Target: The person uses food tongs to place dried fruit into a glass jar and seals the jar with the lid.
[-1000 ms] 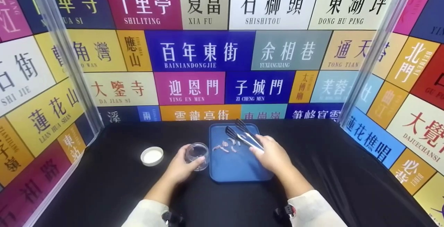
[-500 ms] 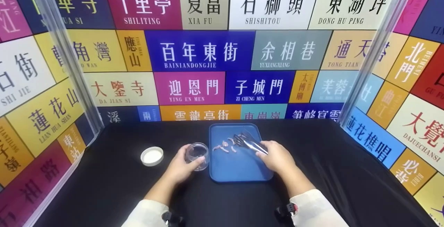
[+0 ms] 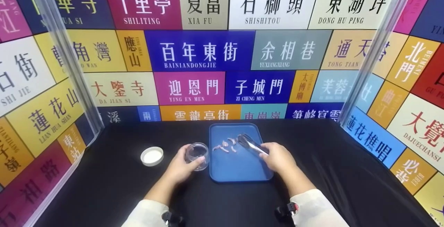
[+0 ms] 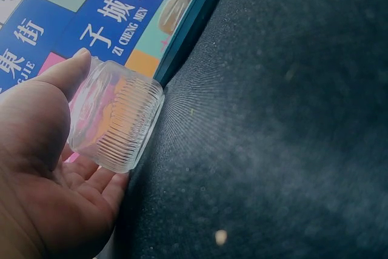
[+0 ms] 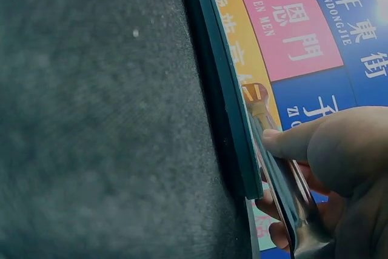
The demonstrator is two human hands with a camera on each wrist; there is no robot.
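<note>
In the head view, my left hand (image 3: pixel 180 166) holds a clear round jar (image 3: pixel 197 149) against the tray's left side. The left wrist view shows the jar's ribbed wall (image 4: pixel 118 116) between thumb and fingers. My right hand (image 3: pixel 280 158) grips metal tongs (image 3: pixel 256 146) that slant down to the left over the blue tray (image 3: pixel 239 169). Small pale pink pieces (image 3: pixel 224 144), curved and of uncertain kind, lie on the tray's upper half. The tongs' heads are close together beside the rightmost pieces; whether they pinch one cannot be made out.
A round white lid or shallow dish (image 3: pixel 152 156) lies left of the jar. Black cloth (image 3: pixel 114 185) covers the table. Printed wall panels (image 3: pixel 197 50) enclose the back and sides, with clear upright posts (image 3: pixel 71 57) at the corners.
The tongs' heads have come together and lowered toward the rightmost pieces. My right hand has shifted slightly right and down. The left hand and jar have stayed in place.
</note>
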